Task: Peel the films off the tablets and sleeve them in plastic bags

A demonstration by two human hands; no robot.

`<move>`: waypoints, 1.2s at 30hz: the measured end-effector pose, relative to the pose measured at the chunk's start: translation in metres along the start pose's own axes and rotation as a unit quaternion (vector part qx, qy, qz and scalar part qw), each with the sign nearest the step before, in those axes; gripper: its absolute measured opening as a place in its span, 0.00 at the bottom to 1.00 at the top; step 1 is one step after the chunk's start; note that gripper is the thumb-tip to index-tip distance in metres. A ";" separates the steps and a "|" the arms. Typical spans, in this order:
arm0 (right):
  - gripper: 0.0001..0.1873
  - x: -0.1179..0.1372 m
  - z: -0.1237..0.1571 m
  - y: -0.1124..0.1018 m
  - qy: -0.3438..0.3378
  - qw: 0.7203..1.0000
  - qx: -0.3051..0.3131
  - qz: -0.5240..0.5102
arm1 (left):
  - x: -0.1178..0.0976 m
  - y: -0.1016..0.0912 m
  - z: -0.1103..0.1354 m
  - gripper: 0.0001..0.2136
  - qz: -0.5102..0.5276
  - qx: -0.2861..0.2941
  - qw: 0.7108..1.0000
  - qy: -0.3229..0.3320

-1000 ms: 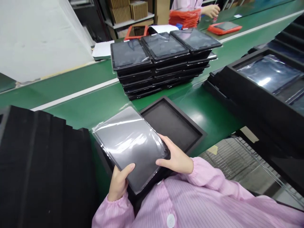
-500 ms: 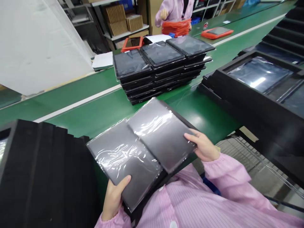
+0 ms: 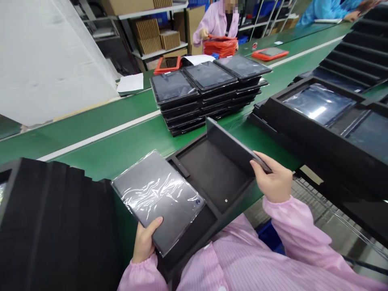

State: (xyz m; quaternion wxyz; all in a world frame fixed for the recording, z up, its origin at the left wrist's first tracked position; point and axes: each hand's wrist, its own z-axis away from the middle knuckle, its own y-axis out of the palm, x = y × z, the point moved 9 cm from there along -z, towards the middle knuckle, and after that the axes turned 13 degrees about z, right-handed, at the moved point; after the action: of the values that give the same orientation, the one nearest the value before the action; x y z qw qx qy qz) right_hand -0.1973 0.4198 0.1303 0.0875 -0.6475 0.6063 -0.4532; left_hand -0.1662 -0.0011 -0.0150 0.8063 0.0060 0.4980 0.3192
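Observation:
My left hand [image 3: 147, 238] grips the near edge of a grey tablet [image 3: 157, 198] in clear film, thumb on its back, where a small camera lens shows. My right hand [image 3: 273, 176] pinches a second tablet [image 3: 232, 143] by its edge, tipped up almost on its side. Beneath both lies a black foam tray [image 3: 212, 173] with recessed compartments; the right one is bare, with a small white dot on its floor. The left tablet covers part of the other compartment. Just beyond the tray stand stacks of film-wrapped tablets [image 3: 209, 76], dark screens facing up.
Black foam trays [image 3: 54, 218] are piled at the left. More trays [image 3: 315, 121] with tablets inside sit at the right on the green bench [image 3: 100, 149]. Across it, a person in pink handles red cases [image 3: 221, 46]. A wire rack [image 3: 327, 206] is below right.
My right hand has swung its tablet up from flat to nearly on edge and moved right, baring the tray compartment. The left tablet has shifted slightly. The co-worker's hand has lowered to the red cases.

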 end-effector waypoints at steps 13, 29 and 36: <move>0.21 0.036 0.088 0.098 -0.214 0.885 0.414 0.006 | 0.003 0.005 -0.001 0.09 0.059 -0.014 0.998 -0.036; 0.05 0.159 0.060 0.095 -0.212 0.934 0.195 -0.209 | 0.010 0.009 -0.016 0.14 0.028 0.015 0.995 0.091; 0.07 0.221 0.107 0.086 -0.294 0.825 0.360 -0.323 | 0.015 0.020 -0.016 0.10 0.024 0.038 0.998 0.050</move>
State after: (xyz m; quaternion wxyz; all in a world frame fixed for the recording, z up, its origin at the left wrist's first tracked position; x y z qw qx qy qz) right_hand -0.2156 0.1603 0.1184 0.3369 -0.8313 0.1020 -0.4301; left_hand -0.1843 0.0176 -0.0283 0.7720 0.0326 0.5489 0.3188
